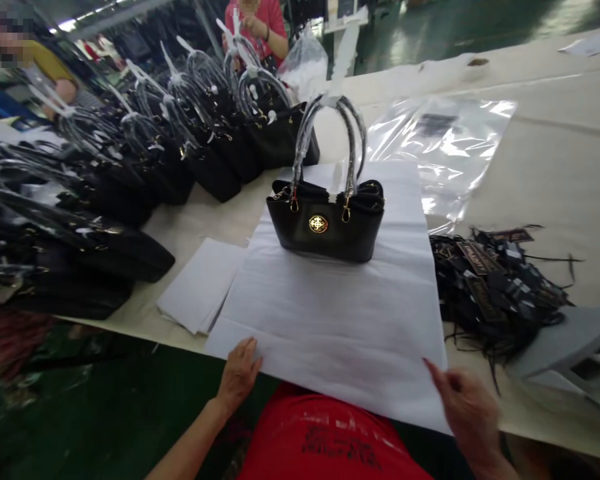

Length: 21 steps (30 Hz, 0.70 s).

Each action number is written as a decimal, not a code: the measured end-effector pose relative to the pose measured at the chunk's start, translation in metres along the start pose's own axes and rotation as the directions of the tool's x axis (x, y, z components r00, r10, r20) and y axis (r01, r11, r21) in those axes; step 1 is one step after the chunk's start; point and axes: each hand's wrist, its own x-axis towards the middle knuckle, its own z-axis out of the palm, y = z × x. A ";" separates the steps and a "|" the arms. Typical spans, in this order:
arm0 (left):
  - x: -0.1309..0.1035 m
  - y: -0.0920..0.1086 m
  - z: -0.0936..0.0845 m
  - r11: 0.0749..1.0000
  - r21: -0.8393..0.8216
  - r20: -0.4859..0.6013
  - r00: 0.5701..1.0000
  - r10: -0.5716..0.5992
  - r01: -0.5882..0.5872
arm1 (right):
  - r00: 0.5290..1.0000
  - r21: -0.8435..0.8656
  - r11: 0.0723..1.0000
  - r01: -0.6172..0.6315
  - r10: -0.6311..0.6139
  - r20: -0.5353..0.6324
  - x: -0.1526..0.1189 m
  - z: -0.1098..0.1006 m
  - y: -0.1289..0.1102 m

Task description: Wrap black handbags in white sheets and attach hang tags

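Note:
A small black handbag point(325, 227) with a round gold emblem stands upright on a large white paper sheet point(330, 333). Its two raised handles point(303, 143) are wrapped in clear plastic, with a white strip rising above them. My left hand point(240, 377) is closed at the sheet's near left edge, fingers together against the paper. At the near right corner, my right hand point(470, 410) is curled, its thumb over the paper edge and the other fingers partly hidden. Both hands are well apart from the handbag.
Several black handbags point(125, 253) crowd the left side. White papers point(205, 283) lie beside the sheet. Clear plastic bags point(445, 147) lie behind it, black tags with cords point(490, 287) to the right, by a grey object point(575, 340). A person in red point(275, 33) stands across the table.

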 end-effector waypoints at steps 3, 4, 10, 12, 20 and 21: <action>-0.008 0.003 -0.003 0.998 -0.056 0.033 0.999 -0.033 0.035 | 0.908 0.207 0.905 0.372 -0.401 0.118 -0.007 0.059 -0.078; -0.010 0.002 -0.005 0.996 -0.067 0.046 0.998 -0.048 0.051 | 0.842 0.279 0.843 0.460 -0.514 0.164 -0.009 0.073 -0.096; -0.034 -0.006 -0.019 0.980 -0.036 0.059 0.980 -0.191 0.193 | 0.391 0.394 0.496 0.773 -0.863 0.319 -0.024 0.125 -0.135; -0.043 -0.005 -0.022 0.976 -0.035 0.053 0.976 -0.212 0.214 | 0.322 0.360 0.440 0.823 -0.883 0.343 -0.028 0.137 -0.135; -0.041 0.008 -0.034 0.980 -0.111 0.077 0.984 -0.158 0.166 | 0.317 0.381 0.504 0.776 -0.832 0.456 -0.020 0.151 -0.140; -0.034 0.011 -0.034 0.985 -0.125 0.084 0.990 -0.112 0.122 | 0.322 0.383 0.525 0.760 -0.817 0.478 -0.017 0.152 -0.141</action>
